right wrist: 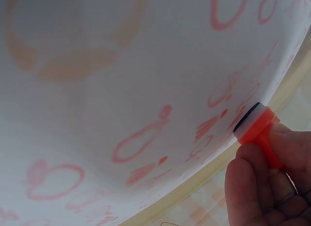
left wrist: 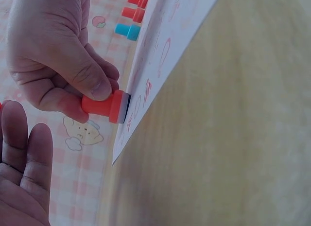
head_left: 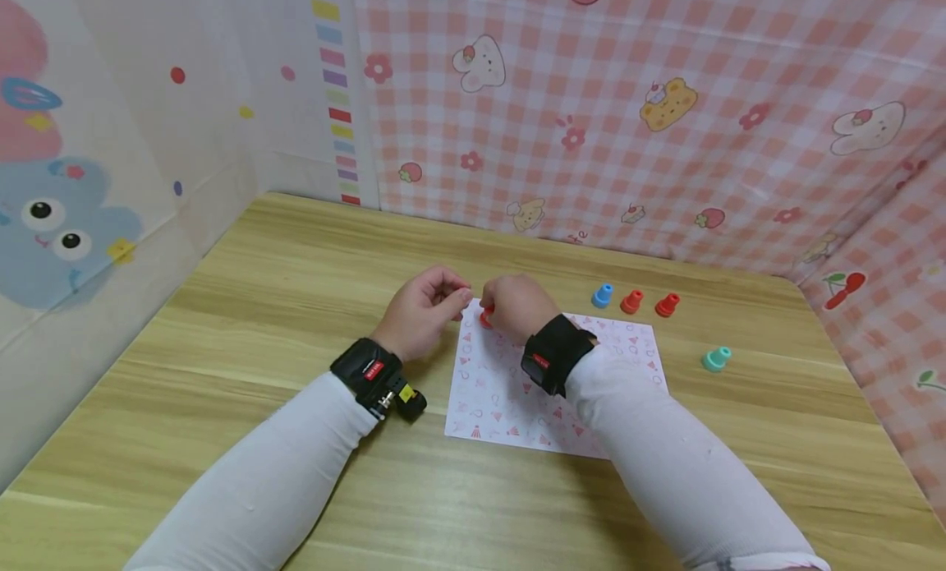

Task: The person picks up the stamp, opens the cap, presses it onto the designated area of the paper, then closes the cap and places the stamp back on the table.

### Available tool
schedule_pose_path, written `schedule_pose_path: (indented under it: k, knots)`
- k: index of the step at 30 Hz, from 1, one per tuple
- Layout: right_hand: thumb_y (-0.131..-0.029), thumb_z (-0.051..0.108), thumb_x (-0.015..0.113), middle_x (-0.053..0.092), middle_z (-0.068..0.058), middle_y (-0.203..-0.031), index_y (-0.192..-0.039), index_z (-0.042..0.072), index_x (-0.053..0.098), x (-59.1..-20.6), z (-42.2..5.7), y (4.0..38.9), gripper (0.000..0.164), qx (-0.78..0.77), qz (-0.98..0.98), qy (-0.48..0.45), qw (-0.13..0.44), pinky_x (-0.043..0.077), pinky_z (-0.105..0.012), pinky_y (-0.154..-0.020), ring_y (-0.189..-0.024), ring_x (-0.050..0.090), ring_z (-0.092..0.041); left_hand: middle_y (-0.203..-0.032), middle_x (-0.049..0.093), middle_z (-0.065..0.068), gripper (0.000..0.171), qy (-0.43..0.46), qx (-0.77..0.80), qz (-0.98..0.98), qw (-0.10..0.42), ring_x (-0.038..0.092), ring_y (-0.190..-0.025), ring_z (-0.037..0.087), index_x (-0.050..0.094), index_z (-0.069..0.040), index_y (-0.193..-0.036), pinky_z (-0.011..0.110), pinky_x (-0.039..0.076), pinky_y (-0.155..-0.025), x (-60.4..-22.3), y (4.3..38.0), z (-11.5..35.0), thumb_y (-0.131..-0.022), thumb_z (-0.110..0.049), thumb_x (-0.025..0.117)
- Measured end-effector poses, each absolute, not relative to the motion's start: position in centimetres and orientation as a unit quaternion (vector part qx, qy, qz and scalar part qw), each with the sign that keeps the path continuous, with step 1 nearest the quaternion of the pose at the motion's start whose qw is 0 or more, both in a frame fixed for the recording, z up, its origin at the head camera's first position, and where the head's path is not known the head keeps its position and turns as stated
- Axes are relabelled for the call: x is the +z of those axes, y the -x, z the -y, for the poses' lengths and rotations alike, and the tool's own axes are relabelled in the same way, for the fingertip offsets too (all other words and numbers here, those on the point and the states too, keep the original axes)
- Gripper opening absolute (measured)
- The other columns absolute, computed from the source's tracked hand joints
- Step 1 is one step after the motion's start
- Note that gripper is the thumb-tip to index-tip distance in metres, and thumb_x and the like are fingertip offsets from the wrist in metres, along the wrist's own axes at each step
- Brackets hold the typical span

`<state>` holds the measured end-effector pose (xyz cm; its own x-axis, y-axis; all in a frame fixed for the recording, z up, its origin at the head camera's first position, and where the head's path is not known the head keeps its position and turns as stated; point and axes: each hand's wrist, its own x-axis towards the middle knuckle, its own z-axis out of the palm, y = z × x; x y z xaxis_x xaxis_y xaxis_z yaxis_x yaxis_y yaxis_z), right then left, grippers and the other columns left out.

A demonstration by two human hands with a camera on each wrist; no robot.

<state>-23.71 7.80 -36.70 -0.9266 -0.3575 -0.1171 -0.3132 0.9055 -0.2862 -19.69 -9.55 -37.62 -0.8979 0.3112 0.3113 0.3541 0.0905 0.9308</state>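
In the head view, my right hand (head_left: 520,306) is over the upper left part of a white paper sheet (head_left: 473,398) printed with small red marks. Its thumb and fingers pinch a red stamp (right wrist: 260,131), whose dark face is against or just off the paper; I cannot tell which. My left hand (head_left: 421,312) is beside the sheet's upper left corner, thumb and forefinger drawn together. A sliver of red shows at its fingertips, apparently a small stamp cap, mostly hidden. Its other fingers (left wrist: 26,148) look nearly straight in the left wrist view.
Beyond the sheet's far edge stand a blue stamp (head_left: 602,295) and two red stamps (head_left: 631,301). A teal stamp (head_left: 716,358) stands to the right of the sheet. The wooden table (head_left: 259,324) meets a pink checked cloth (head_left: 473,144) at the back.
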Motion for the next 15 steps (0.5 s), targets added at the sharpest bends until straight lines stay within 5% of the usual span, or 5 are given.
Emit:
schedule_pose_path:
  k: [4,15]
  knots:
    - [-0.081,0.011,0.071,0.064,-0.001,-0.085,-0.097,0.012,0.072,-36.7,-7.8,23.7,0.016,-0.130,-0.973,0.173,0.080,0.050,-0.031,-0.077,-0.075,0.052,-0.018,-0.090,0.059,0.015,0.011,0.227,-0.627,0.745,0.019,0.056,-0.078,0.039,0.056,0.002,-0.101,0.049,0.049,-0.067,-37.0,19.3,9.5,-0.095,-0.007,0.053]
    - [-0.082,0.011,0.071,0.064,-0.001,-0.084,-0.096,0.011,0.071,-36.9,-8.0,23.5,0.014,-0.132,-0.973,0.178,0.070,0.050,-0.031,-0.075,-0.074,0.052,-0.019,-0.092,0.061,0.011,0.014,0.229,-0.630,0.742,0.018,0.058,-0.075,0.026,0.059,-0.008,-0.101,0.047,0.050,-0.067,-39.9,21.3,9.6,-0.095,-0.020,0.057]
